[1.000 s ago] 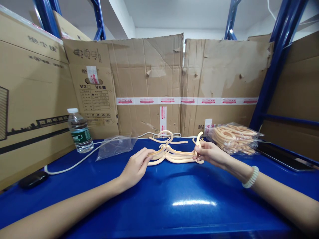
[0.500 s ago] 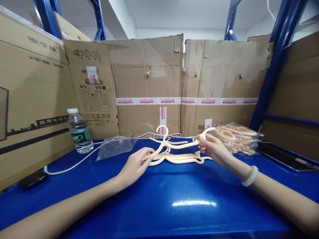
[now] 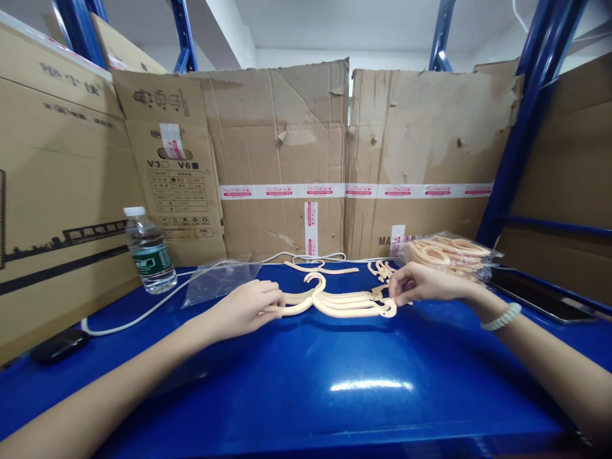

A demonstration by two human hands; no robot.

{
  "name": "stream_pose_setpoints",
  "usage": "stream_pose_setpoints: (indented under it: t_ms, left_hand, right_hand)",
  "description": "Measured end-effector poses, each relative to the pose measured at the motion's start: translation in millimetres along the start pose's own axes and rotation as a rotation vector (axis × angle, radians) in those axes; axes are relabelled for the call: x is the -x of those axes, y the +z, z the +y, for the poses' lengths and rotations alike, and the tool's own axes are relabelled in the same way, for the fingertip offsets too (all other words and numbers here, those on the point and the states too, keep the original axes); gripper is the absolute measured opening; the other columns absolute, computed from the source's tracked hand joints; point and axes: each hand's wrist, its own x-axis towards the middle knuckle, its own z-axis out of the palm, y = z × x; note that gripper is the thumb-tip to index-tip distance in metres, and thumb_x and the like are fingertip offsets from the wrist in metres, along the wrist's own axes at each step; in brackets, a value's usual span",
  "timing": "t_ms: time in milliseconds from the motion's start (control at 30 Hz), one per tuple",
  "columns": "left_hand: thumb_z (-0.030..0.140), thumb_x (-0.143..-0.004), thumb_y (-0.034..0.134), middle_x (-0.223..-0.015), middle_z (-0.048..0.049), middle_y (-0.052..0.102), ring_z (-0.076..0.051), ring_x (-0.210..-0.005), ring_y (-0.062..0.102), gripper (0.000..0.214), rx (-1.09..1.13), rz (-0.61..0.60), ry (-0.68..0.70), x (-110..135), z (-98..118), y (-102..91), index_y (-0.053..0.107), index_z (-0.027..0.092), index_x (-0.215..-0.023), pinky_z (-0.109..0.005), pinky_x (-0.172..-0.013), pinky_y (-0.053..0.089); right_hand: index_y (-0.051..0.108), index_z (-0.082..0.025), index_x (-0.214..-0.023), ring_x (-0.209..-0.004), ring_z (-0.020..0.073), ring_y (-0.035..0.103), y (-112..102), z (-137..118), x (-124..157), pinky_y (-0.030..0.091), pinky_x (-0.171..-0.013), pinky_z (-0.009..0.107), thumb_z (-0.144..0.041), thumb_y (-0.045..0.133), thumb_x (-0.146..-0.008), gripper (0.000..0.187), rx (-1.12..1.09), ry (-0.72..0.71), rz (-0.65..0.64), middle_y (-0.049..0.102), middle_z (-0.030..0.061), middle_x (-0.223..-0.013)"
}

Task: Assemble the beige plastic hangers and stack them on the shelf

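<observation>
A cream plastic clothes hanger (image 3: 351, 312) lies at the front of several like hangers (image 3: 347, 296) on the blue table, their hooks bunched at the middle. My left hand (image 3: 255, 306) pinches the left end of the front hanger between thumb and fingers. At the opposite end, my right hand (image 3: 414, 284) has its fingertips closed by the hanger's curled tip; the exact contact is partly hidden. Behind the bunch lies a separate hanger (image 3: 335, 270), and a few small cream pieces (image 3: 380, 271) rest just left of my right hand.
A clear bag full of cream hangers (image 3: 449, 252) sits at the right, beside a dark flat device (image 3: 540, 296). To the left are a water bottle (image 3: 152, 255), an empty plastic bag (image 3: 220, 280), a white cable (image 3: 143, 319) and a black object (image 3: 60, 345). Cardboard (image 3: 277, 159) walls the back.
Both hands have lowered the hanger from above the bunch onto its front. My right hand has moved from the raised curved end down to the tip; the small cream pieces now show behind.
</observation>
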Motion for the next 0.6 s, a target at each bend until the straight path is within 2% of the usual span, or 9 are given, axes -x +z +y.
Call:
stream_pose_setpoints:
  t_ms: [100,200,333,600]
  left_hand:
    - [0.023,-0.087,0.052,-0.081,-0.0018,0.062,-0.017,-0.072,0.057,0.008,0.056,-0.079,-0.03,2,1,0.7,0.058,0.02,-0.084,-0.025,-0.063,0.037]
    - [0.019,-0.086,0.051,-0.076,0.0,0.063,-0.016,-0.067,0.057,0.01,0.111,-0.111,-0.033,1,2,1.6,0.057,0.02,-0.078,-0.024,-0.06,0.036]
    - [0.018,-0.088,0.045,-0.076,-0.0015,0.061,-0.016,-0.068,0.056,0.018,0.081,-0.076,-0.01,0,0,5.7,0.057,0.019,-0.074,-0.025,-0.061,0.037]
    - [0.021,-0.09,0.041,-0.082,-0.0034,0.057,-0.017,-0.074,0.054,0.016,-0.004,0.081,-0.108,2,-11,27.8,0.054,0.019,-0.08,-0.027,-0.066,0.041]
  right_hand:
    - [0.071,-0.014,-0.075,-0.064,0.0183,0.062,7,2,-3,0.045,-0.056,0.025,-0.034,0.072,-0.069,0.02,0.169,0.015,-0.028,0.07,0.0054,-0.069]
    - [0.071,-0.015,-0.072,-0.06,0.0172,0.06,12,3,-5,0.043,-0.054,0.024,-0.028,0.07,-0.068,0.014,0.287,0.013,-0.001,0.069,0.0043,-0.066]
    - [0.072,-0.015,-0.069,-0.056,0.0164,0.058,15,0,-7,0.04,-0.051,0.024,-0.026,0.069,-0.066,0.011,0.368,0.052,0.029,0.067,0.003,-0.061]
    - [0.07,-0.016,-0.07,-0.057,0.0166,0.059,14,5,-9,0.037,-0.05,0.024,-0.025,0.067,-0.07,0.009,0.515,0.1,0.116,0.068,0.0033,-0.065]
